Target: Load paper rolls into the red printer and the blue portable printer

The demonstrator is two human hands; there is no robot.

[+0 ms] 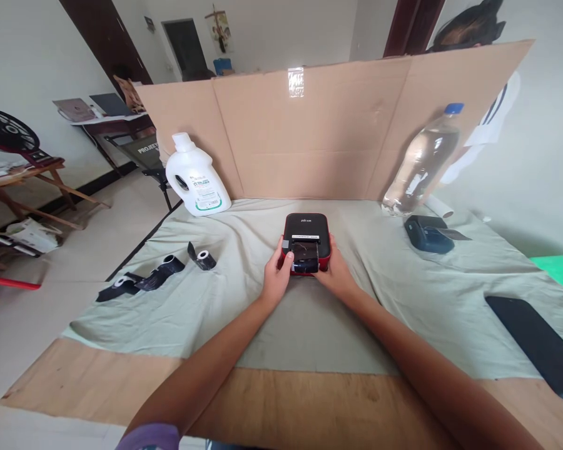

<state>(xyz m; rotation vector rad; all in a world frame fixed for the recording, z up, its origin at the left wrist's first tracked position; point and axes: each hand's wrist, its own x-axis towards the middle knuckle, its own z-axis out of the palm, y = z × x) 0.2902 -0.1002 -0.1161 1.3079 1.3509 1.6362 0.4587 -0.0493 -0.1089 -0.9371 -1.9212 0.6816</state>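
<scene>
A small black and red label printer point(308, 226) sits on the grey-green cloth at the middle of the table. A dark, shiny strip point(305, 252) hangs from the slot at its front. My left hand point(276, 269) grips the printer's left side, the thumb up beside the strip. Against the right side and lower front corner is my right hand point(339, 269), its fingers wrapped round the edge and partly hidden. Left of the printer lie a single black roll point(205, 260) with a white core and several more dark rolls point(162, 273) in a row.
A cardboard panel point(304, 137) stands along the back, with a white detergent bottle point(199, 178) at left and a clear blue-capped bottle point(422, 162) at right. A dark tape-dispenser-like object point(428, 233) and a black phone point(535, 340) lie to the right. Someone's head shows behind the panel.
</scene>
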